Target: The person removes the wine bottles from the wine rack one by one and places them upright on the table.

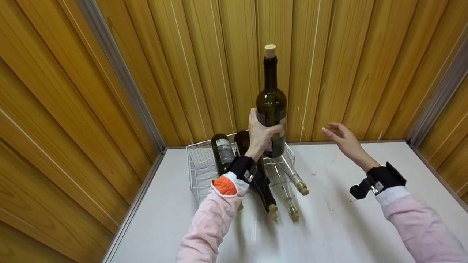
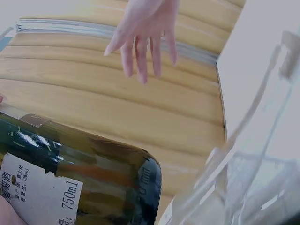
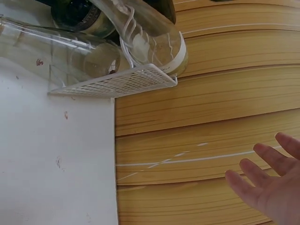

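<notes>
A: What is the left hand (image 1: 261, 133) doing?

B: It grips a dark green wine bottle (image 1: 271, 96) round the body, with the thumb across the near side. The bottle stands nearly upright, its cork stopper (image 1: 270, 51) at the top.

A: And where is that bottle?

B: Over the far right part of a white wire rack (image 1: 189, 168), by the bases of two clear glass bottles. I cannot tell whether its base touches them. The left wrist view shows a white label (image 2: 42, 192) on it reading 750ml.

A: The right hand (image 1: 345, 142)?

B: Raised to the right, well apart from the bottle, its fingers straight and spread a little.

A: What lies in the rack?

B: At the left, a green bottle with a pale label (image 1: 223, 148); next to it, a dark brown bottle (image 1: 268, 197), partly behind the left wrist. Right of those lie a clear glass bottle (image 1: 285, 195) and another at the far right (image 1: 292, 173). The visible necks point to the near side, corked.

A: The surroundings?

B: The rack sits on a white tabletop (image 1: 347, 226) with small reddish marks (image 3: 65, 115), against a wood-patterned wall (image 1: 153, 73) at the far side.
</notes>
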The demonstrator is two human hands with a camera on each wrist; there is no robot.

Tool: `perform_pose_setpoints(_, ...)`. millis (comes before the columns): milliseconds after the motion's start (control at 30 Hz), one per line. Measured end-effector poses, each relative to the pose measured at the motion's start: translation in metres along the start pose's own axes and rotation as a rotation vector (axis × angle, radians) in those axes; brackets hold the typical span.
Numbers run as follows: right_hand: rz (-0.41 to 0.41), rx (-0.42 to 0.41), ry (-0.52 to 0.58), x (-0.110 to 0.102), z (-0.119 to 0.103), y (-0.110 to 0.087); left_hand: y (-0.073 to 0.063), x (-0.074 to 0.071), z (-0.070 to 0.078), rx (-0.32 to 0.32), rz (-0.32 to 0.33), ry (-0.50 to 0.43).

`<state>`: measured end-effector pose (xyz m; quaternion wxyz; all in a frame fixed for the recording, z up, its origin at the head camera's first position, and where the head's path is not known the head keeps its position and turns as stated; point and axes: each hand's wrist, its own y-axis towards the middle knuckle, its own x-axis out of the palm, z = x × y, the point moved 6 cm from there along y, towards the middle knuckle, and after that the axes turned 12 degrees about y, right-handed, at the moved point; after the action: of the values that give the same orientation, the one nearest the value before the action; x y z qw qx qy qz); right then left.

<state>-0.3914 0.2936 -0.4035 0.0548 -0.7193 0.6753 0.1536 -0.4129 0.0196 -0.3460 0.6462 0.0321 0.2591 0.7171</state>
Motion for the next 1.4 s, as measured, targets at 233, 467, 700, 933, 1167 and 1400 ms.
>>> perform_pose_setpoints(233, 0.013, -0.031, 0.029, 0.0, -0.016, -0.001, -0.014, 0.028, 0.001, -0.048, -0.021, -0.152)
perform_pose_setpoints(467, 0.036, -0.064, 0.088, 0.001, -0.035, -0.004, -0.037, 0.059, -0.001, -0.146, -0.025, -0.329)
perform_pose_setpoints(700, 0.064, -0.136, 0.122, 0.002, -0.054, -0.012, -0.06, 0.083, -0.005, -0.226, -0.011, -0.419)
perform_pose_setpoints(933, 0.074, -0.191, 0.179, 0.002, -0.068, -0.02, -0.08, 0.103, -0.007, -0.255, -0.031, -0.459)
perform_pose_setpoints(1167, 0.055, -0.206, 0.182, 0.005, -0.074, -0.026, -0.104, 0.118, -0.01, -0.286, -0.046, -0.485)
perform_pose_setpoints(1400, 0.02, -0.212, 0.149, 0.006, -0.081, -0.034, -0.127, 0.129, -0.009, -0.296, -0.086, -0.503)
